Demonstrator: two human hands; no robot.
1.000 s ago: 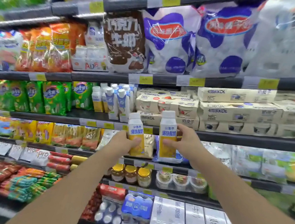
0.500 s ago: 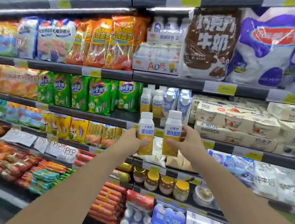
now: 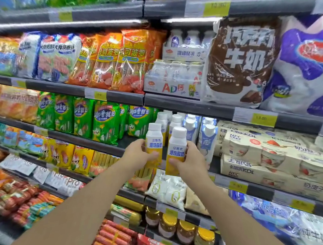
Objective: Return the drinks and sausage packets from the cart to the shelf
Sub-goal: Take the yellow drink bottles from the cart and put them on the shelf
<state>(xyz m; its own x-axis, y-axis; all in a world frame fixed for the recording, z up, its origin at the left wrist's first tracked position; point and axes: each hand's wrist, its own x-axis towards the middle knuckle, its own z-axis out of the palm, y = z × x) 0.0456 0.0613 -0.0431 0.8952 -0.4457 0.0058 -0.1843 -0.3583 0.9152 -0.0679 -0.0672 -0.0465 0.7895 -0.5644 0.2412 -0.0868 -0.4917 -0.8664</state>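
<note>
A chilled supermarket shelf fills the frame, its dark rails carrying yellow price tags; sausage packets in green and orange wrappers stand in rows across the left and upper middle, while boxed yoghurt multipacks stack at the right; a brown chocolate-milk bag leans at the upper right.

At the centre of the frame the person holds two yellow-and-white yoghurt drink bottles upright, side by side and almost touching; the left hand wraps its grip round the lower body of the left bottle, thumb across the front, and the right hand does the same with the right bottle; both grips pinch low, probably so that the caps and labels stay clear and the bases can be set down flat.

Directly behind them, in the middle tier, stand matching white-capped bottles beside blue-and-white cartons; the two drinks seem to be held level with that row because it is their home slot; they are not yet on the shelf; the cart is out of view.
</note>
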